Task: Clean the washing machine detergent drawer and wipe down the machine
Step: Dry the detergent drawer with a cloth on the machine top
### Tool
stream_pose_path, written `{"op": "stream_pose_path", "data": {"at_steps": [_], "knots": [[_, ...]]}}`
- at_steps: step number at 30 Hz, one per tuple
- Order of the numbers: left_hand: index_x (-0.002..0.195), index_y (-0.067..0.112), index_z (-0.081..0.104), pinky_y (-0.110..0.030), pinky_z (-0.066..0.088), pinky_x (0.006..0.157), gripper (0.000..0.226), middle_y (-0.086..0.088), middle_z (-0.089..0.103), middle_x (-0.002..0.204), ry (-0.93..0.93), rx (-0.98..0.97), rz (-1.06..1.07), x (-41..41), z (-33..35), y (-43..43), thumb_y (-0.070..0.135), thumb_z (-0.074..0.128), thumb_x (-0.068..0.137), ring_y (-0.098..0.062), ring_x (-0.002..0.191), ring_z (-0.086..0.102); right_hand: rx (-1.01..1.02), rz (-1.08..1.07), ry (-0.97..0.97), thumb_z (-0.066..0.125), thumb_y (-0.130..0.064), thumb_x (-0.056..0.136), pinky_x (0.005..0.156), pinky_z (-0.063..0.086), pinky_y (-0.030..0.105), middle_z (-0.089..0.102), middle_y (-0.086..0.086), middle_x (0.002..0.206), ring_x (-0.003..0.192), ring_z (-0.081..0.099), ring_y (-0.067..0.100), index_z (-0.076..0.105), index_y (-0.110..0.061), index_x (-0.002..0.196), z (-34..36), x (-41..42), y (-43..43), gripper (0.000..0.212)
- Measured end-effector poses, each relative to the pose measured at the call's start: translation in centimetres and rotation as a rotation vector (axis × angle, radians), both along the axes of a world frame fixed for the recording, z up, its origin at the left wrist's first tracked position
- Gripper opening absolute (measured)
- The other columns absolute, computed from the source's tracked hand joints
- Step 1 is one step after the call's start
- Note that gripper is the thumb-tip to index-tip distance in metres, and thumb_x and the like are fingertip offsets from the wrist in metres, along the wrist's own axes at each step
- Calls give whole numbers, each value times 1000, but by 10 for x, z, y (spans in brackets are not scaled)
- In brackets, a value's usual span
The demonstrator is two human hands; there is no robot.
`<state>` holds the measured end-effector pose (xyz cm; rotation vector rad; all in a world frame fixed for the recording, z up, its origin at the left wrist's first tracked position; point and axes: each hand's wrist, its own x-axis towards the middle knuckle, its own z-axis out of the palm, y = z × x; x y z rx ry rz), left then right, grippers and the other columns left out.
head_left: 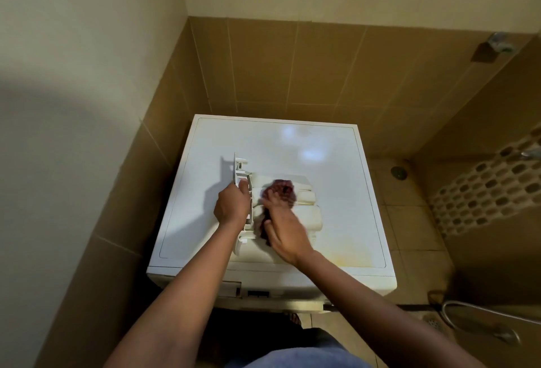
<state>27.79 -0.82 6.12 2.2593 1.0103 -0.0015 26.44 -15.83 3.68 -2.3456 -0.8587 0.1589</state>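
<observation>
The white detergent drawer [304,215] lies upside down on top of the white washing machine [336,163], its front panel to the left. My left hand [232,203] grips the drawer's front panel. My right hand [282,230] presses a dark red cloth [282,190] onto the drawer's underside; hand and cloth are blurred. The empty drawer slot [231,290] shows at the machine's front left.
Brown tiled walls close in behind and on the left of the machine. To the right lie a tiled floor with a drain [398,173], a patterned tile strip [483,189] and a metal hose [480,313] at the lower right.
</observation>
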Motion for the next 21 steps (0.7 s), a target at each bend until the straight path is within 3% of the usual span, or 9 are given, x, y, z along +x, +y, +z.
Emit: {"op": "stream_pose_path", "data": {"at_steps": [3,8,11,16,18,21], "knots": [[104,4,61,-36,43,75,50,-18,65,109,20,14,5,1,0,0,45,34,101,-37,101,61,24,64,27,39,-16,95,116,24,31,30,8,154,141,27,20,24,-12,150,8,-4,22,57],[103,4,62,-34,40,73,49,-17,65,109,20,31,-4,0,0,-1,44,33,101,-37,101,60,-224,9,-148,35,-30,93,113,24,39,39,12,149,137,38,23,39,-9,144,-7,5,-17,55],[101,4,61,-33,40,73,49,-17,65,109,10,21,0,-1,-1,0,44,33,101,-36,101,61,-305,-56,-195,35,-31,90,113,20,38,36,9,150,139,34,22,40,-11,143,-17,9,-56,57],[101,4,61,-32,39,72,47,-16,66,108,-13,16,-1,0,-1,-1,44,35,101,-35,101,61,-202,-217,-101,26,-30,94,119,5,26,16,10,157,146,11,23,29,-7,147,-19,10,-68,58],[102,4,61,-32,39,72,47,-17,66,108,-16,23,-5,0,-2,-1,43,35,101,-36,102,61,-180,-280,-74,32,-20,93,120,1,31,12,15,157,147,5,27,26,-4,148,-18,3,-46,58],[100,3,61,-33,41,73,48,-18,66,108,-6,27,-5,0,-1,-1,43,35,101,-37,102,61,-147,-197,-37,45,-4,81,116,8,43,20,25,153,142,19,41,34,4,143,-8,-9,-8,64]]}}
